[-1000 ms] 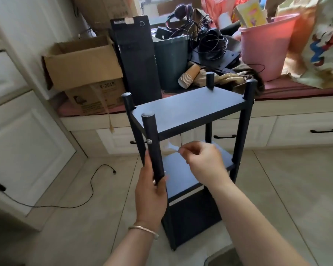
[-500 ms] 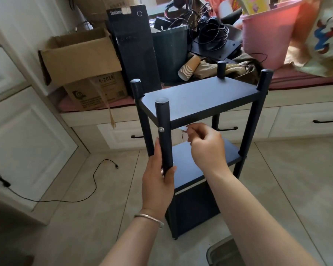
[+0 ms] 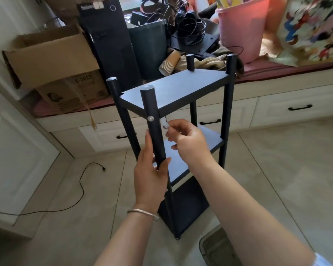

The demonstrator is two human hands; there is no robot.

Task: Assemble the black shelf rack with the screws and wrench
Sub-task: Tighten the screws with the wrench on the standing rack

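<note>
Black shelf rack stands upright on the tiled floor, just in front of a low drawer cabinet whose surface is piled with clutter. Three boards sit between four round posts; it looks stiff and fairly light, probably easy to tip if pushed high up. The posts are smooth, likely slippery; best hold is low on a post, near a board joint.

Open floor lies to the right and near side. A black cable trails on the left, and a grey bin corner sits at the lower right: trip edges for any repositioning.

Left hand wraps the near front post, a firm closed grip below the silver screw. Right hand pinches a small clear item, probably a plastic bag, beside that post; contents cannot be told. No wrench in view.
</note>
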